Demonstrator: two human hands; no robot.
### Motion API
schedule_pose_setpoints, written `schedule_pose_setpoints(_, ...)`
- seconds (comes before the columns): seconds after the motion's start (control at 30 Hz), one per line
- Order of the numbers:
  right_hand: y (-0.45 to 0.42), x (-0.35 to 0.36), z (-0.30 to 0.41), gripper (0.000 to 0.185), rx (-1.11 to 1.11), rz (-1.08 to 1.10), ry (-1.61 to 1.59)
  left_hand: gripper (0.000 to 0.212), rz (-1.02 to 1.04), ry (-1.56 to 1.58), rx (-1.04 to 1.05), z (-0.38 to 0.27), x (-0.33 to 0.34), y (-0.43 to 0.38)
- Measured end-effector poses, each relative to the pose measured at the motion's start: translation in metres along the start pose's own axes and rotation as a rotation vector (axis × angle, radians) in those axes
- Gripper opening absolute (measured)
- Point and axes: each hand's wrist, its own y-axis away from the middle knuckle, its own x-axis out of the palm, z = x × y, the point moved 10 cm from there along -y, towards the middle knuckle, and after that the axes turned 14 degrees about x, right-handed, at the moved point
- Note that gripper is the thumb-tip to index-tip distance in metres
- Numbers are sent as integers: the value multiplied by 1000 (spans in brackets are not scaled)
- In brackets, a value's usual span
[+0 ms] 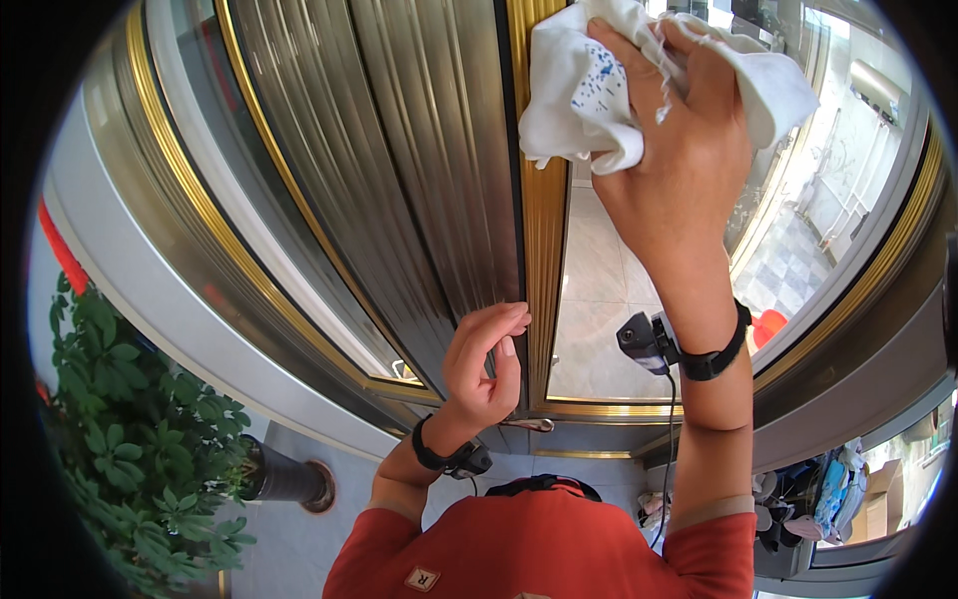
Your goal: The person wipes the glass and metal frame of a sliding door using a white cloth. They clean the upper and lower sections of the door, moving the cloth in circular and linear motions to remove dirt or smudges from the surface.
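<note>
My right hand (681,142) presses a crumpled white cloth (557,112) with blue specks and a frayed edge against the upper part of a glazed door. The cloth overlaps the ribbed gold frame strip (544,247) and the glass beside it. Lower down, my left hand (483,367) is loosely curled in front of the dark ribbed metal door panel (419,172), its fingertips close to the gold strip. Nothing shows in the left hand, and whether it touches the door I cannot tell. Below it is a metal door handle (531,424).
A leafy plant (127,442) in a dark pot (281,472) stands at lower left. Small cameras (644,341) are strapped to both wrists, and a cable (671,449) hangs from the right one. At lower right sit caps and shoes (801,509) near a cardboard box (883,498).
</note>
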Motion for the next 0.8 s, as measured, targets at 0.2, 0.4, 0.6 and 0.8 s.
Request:
schedule_pose_setpoints(0.2, 85, 8, -17, 65, 124, 233, -58, 31, -25, 51, -25, 4, 2, 7)
schedule_pose_setpoints(0.4, 80, 6, -15, 60, 102, 211, -63, 30, 29, 58, -16, 5, 3, 8)
schedule_pose_setpoints(0.6, 16, 0, -2, 54, -73, -7, -1, 30, -2, 44, -49, 15, -5, 20)
schedule_pose_setpoints(0.8, 86, 6, -10, 65, 77, 160, -113, 30, 11, 52, -126, 27, -12, 32)
